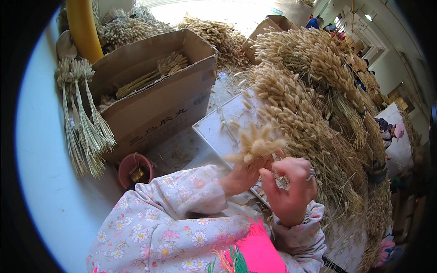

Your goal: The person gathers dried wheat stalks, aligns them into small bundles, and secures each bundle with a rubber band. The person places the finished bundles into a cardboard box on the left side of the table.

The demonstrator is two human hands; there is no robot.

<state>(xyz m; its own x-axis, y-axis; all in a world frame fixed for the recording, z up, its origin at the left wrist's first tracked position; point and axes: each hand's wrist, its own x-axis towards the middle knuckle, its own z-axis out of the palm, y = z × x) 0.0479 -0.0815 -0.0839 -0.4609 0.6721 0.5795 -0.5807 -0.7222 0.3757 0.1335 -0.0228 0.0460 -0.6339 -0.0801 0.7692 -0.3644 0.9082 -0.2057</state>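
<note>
My left hand (pixel 240 176) grips a small bunch of dried, fluffy pale-yellow grass heads (pixel 257 144) by the stems, heads pointing up. My right hand (pixel 291 187) is closed just to the right of it, fingertips pinched at the stems of the same bunch. Both sleeves are floral fabric. The hands hover over a white tray (pixel 217 129) lying on the table. A big heap of the same dried grass (pixel 309 104) lies directly right of and behind the hands.
An open cardboard box (pixel 159 102) holding a bundle of stalks stands at the left. Tied bunches (pixel 84 123) lean against its left side. A small reddish cup (pixel 135 167) sits below it. A yellow tube (pixel 84 27) rises far left. People work in the background at right.
</note>
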